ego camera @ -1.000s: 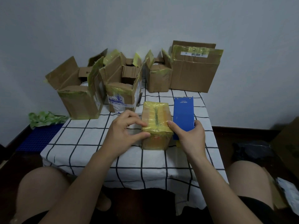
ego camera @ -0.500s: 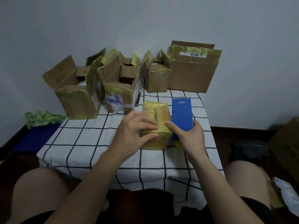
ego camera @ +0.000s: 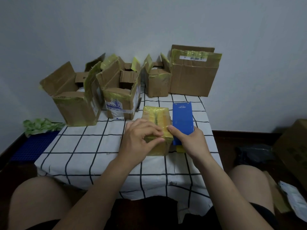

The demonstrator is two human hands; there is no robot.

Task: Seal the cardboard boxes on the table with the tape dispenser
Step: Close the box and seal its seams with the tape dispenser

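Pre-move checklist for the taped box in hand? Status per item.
1. Flaps shut: ok, the small box is closed on top under yellow tape.
2. Box steadied: ok, the left hand grips its near top edge.
3. Tool in hand: ok, the right hand holds the tape dispenser beside the box, thumb on the box top.
4. Tape cut free: cannot tell, the hands hide it.
5. Rest sealed: not ok, the back-row boxes stand with flaps up.
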